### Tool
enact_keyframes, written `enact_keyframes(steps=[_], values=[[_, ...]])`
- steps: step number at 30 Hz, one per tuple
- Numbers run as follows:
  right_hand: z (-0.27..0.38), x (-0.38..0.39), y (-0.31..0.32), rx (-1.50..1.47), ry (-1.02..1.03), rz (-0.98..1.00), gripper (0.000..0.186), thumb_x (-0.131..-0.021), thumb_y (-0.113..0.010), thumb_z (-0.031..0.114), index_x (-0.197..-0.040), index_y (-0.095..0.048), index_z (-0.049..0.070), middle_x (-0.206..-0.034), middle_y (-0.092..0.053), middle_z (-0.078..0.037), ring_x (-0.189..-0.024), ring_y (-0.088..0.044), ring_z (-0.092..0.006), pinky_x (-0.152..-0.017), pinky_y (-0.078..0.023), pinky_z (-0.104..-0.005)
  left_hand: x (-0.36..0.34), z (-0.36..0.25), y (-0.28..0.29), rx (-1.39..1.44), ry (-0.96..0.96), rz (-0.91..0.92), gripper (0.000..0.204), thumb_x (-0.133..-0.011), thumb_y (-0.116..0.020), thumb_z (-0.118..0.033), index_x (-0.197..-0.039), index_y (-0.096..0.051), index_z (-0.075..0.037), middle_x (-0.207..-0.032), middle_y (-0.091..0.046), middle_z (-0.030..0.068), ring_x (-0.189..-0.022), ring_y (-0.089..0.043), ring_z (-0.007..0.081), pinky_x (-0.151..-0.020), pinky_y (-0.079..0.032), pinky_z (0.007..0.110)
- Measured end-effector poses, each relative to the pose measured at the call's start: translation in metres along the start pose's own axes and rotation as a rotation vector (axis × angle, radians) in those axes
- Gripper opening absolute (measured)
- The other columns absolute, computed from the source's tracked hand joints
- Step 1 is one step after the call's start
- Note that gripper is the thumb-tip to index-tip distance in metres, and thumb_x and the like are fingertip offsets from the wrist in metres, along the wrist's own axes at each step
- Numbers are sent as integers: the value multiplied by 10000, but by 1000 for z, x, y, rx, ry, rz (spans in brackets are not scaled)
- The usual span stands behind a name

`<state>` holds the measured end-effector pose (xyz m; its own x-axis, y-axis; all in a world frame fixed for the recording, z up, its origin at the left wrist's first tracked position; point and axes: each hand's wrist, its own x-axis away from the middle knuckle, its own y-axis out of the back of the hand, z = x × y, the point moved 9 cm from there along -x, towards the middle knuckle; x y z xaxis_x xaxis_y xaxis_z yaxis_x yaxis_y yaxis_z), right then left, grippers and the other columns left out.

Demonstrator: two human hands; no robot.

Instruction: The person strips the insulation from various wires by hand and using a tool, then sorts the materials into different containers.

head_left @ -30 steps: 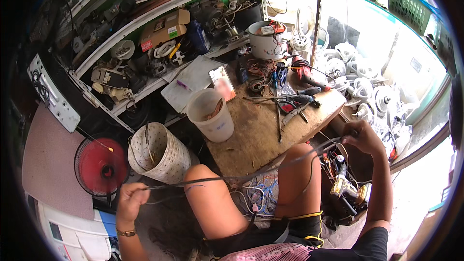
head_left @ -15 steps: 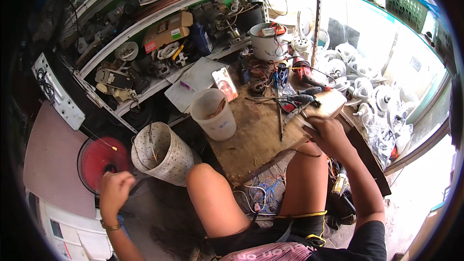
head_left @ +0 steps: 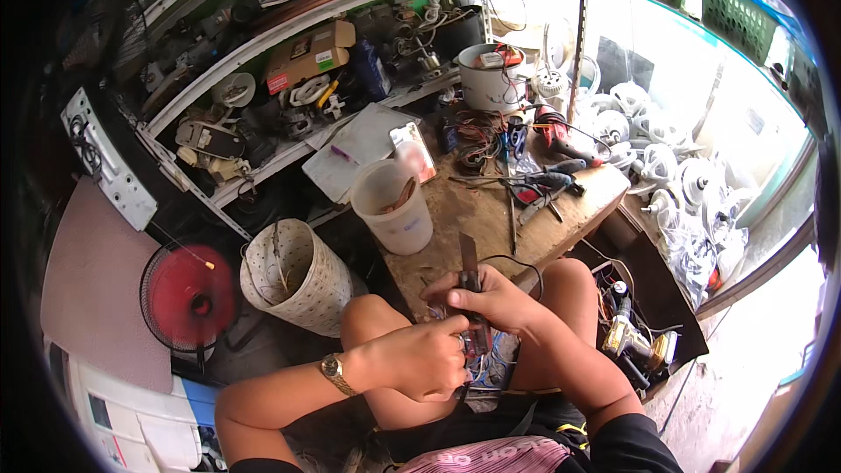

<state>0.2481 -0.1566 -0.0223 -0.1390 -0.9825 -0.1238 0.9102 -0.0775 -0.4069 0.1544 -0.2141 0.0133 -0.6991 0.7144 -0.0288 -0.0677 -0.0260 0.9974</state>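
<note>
Head view: The right hand point(head_left: 498, 302) grips a flat-bladed tool point(head_left: 469, 256), with its thumb pressed along the dark handle and its fingers wrapped behind it. The tool is above the gap between the person's knees, in front of the near edge of the wooden table point(head_left: 460, 223), blade pointing away from the body. The left hand point(head_left: 427, 357), below a gold-toned wristwatch point(head_left: 335, 374), is just beside the lower end of the handle; its fingers are bent inward, and whether they pinch anything cannot be told. A black cable point(head_left: 536, 271) curves out beside the right hand toward the right knee; its other end is hidden. Tangled wires point(head_left: 501, 359) lie below the hands. A translucent bucket point(head_left: 394, 226) stands on the table, and a spotted white bucket point(head_left: 320, 289) stands left of it.
</note>
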Motion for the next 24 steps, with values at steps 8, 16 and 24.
enact_keyframes(steps=[8, 16, 24], values=[[-15, 11, 30, -178, -94, -39, 143, -849, -671, 70, -946, -646, -33, -786, -665, -79, -589, -538, -81, -484, -406, -214, 12, 4, 16, -45, -40, -391, 221, -658, -577, -336, -594, -560, -125, -714, -524, -11, -719, -538, 145, -944, -357, 350], [-15, 6, 24, -6, -63, -17, 181, -871, -672, 148, -905, -608, -17, -723, -618, -38, -572, -509, -62, -484, -384, -202, 37, 6, 11, -132, 47, -668, 146, -703, -611, -267, -670, -591, -127, -849, -542, 14, -854, -522, 168, -868, -392, 345], [1, 7, 27, -33, -2, -195, 211, -870, -676, 194, -852, -590, 3, -729, -643, -57, -568, -522, -77, -497, -397, -201, 70, 77, -66, 1412, 918, -1258, 152, -952, -540, -102, -1069, -503, -11, -955, -598, 33, -907, -573, 103, -866, -474, 273]])
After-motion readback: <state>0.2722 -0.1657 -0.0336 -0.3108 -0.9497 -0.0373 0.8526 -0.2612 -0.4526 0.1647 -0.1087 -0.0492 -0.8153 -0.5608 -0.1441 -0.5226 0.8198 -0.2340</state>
